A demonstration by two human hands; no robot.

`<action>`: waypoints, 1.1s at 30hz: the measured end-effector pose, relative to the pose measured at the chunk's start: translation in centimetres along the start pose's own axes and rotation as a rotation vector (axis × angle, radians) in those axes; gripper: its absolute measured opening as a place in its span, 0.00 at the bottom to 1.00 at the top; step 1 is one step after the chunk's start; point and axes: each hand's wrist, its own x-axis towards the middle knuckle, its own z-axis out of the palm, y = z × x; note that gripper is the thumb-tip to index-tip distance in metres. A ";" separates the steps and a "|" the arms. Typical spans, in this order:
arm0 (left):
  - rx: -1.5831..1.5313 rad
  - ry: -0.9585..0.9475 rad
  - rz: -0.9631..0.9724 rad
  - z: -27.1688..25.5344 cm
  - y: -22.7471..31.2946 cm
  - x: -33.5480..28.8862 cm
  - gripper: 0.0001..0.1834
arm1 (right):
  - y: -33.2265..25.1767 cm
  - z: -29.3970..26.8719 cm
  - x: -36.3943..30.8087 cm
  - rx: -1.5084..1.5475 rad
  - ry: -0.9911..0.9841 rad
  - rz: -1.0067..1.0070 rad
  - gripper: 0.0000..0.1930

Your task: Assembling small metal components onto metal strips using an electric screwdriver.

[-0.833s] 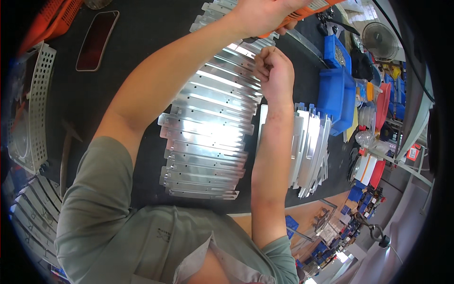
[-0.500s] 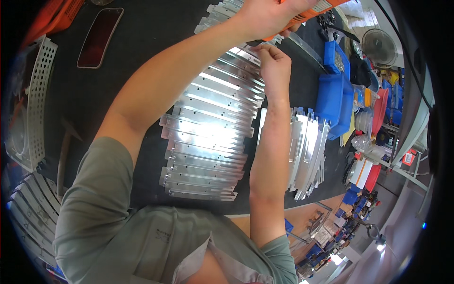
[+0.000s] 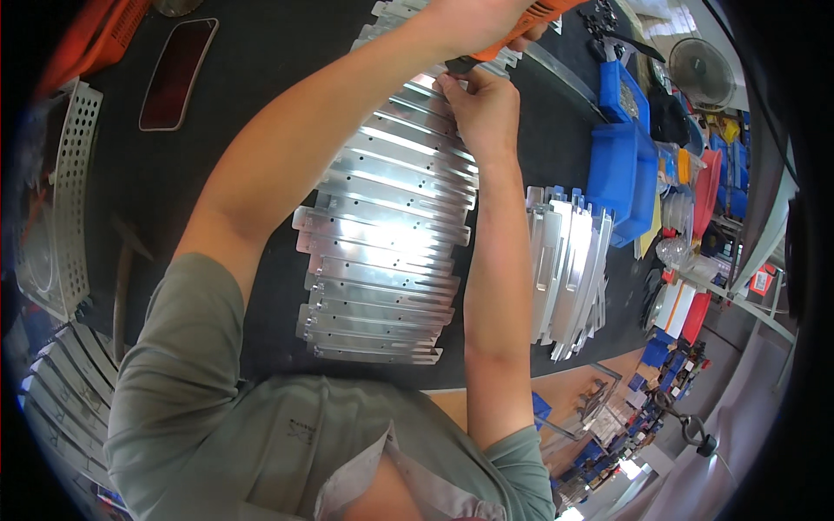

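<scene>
My left hand [image 3: 482,24] is wrapped around an orange power driver [image 3: 528,19], partly cut off by the top edge of the view. The driver's dark nose [image 3: 461,64] points down and left at the far part of a row of silver metal strips [image 3: 382,234]. Just beside that nose, my right hand [image 3: 486,108] is closed, thumb and forefinger pinched at the strips. Whatever lies between those fingertips is too small to make out. The strips lie side by side, crosswise, with small holes and folded edges.
A second stack of metal strips [image 3: 569,269] lies right of my right forearm. Blue bins [image 3: 621,178] stand beyond it, one with small parts. At left are a phone [image 3: 178,74], a hammer [image 3: 124,278], a white perforated basket [image 3: 78,187] and an orange crate [image 3: 113,35].
The driver and my left hand have shifted left, with the driver's nose now next to my right fingertips. My right hand has moved left, its fingers still pinched.
</scene>
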 end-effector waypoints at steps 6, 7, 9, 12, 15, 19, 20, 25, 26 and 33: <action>0.046 -0.085 0.107 -0.2 0.5 1.9 0.34 | -0.1 -0.8 0.2 0.052 -0.007 0.031 0.11; 0.019 -0.076 0.120 -0.2 0.1 2.2 0.33 | -0.2 -1.0 0.3 0.103 0.030 0.048 0.12; -0.005 -0.065 0.133 -0.1 -0.7 2.5 0.33 | 0.7 -1.0 1.1 0.421 0.075 0.187 0.10; -0.107 -0.050 0.115 -0.1 -1.4 2.5 0.32 | 1.5 -2.3 1.9 1.009 0.041 0.390 0.07; -0.092 -0.062 0.053 0.0 -1.7 2.4 0.31 | 0.8 -2.5 2.2 1.266 0.034 0.483 0.09; -0.060 -0.081 0.061 0.3 -1.7 2.3 0.32 | 1.8 -1.6 2.4 0.829 0.086 0.438 0.11; -0.005 -0.069 0.055 0.2 -1.5 2.2 0.33 | 1.2 -1.0 2.1 0.579 0.120 0.300 0.11; 0.059 -0.074 0.061 0.1 -1.2 1.9 0.36 | 1.0 -0.2 1.9 0.002 0.074 0.116 0.11; 0.050 -0.085 0.072 0.1 -1.2 1.9 0.36 | 1.1 0.1 2.0 -0.013 0.092 0.118 0.10; 0.057 -0.092 0.108 0.2 -1.5 1.7 0.37 | 1.1 -0.2 1.9 0.047 0.033 0.140 0.10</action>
